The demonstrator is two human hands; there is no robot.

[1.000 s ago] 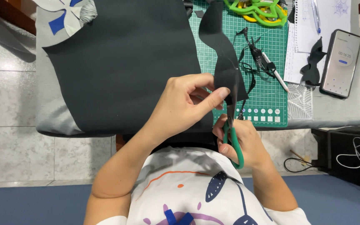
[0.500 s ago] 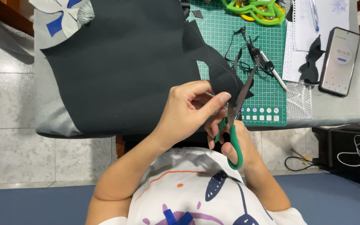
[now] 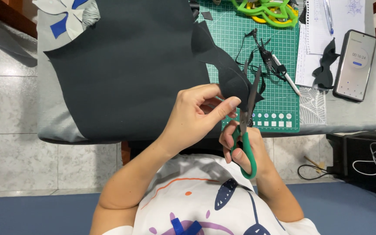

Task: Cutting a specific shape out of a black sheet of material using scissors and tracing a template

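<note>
Hands cut black foam sheet (image 3: 127,69) with green-handled scissors (image 3: 246,126).

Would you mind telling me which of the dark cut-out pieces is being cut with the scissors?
The dark foam sheet pinched by the left hand, with the scissors at its wavy edge; the small black cut-out lies untouched beside the phone.

One large dark foam sheet (image 3: 127,69); one pair of green-handled scissors (image 3: 246,130); one green gridded cutting mat (image 3: 279,100); one smartphone (image 3: 355,65); one blue pen (image 3: 328,15); one small black cut-out shape (image 3: 325,69); two hands, left hand (image 3: 196,115) and right hand (image 3: 244,150).
</note>
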